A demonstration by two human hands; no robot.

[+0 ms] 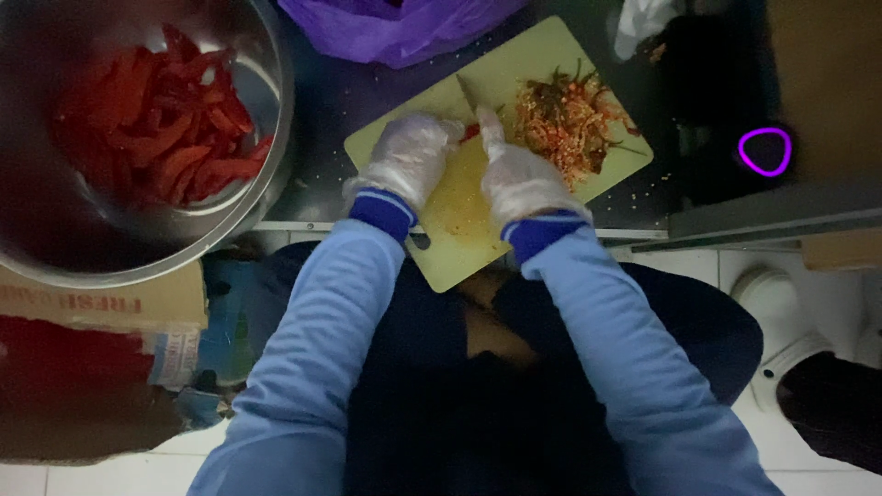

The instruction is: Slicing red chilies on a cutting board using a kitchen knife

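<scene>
We log 1 red pepper piece [470, 131], small and glossy, at the upper middle of the frame, pinned between our 2 hands on the cutting board [551, 55].

Cutting board: pale yellow-green, flat, rectangular with rounded corners, lying askew on the dark table [322, 119]; its near corner overhangs the table edge.

Knife [466, 96]: narrow blade, angled up from the pepper piece.

Scraps [570, 119]: 1 loose heap of seeds and stringy red-green trimmings, right part of the board.

Bowl [276, 83]: round, brushed metal, upper left of the frame, filled with red pepper strips [156, 119].

Bag [395, 28]: purple, thin plastic, crumpled, top centre.

Left hand [409, 156]: in a clear, wrinkled glove, curled over the board, fingertips at the pepper piece.

Right hand [519, 174]: gloved likewise, closed, forefinger stretched toward the blade; we cannot tell whether it grips the handle.

Both wear blue sleeves with dark cuffs.
</scene>
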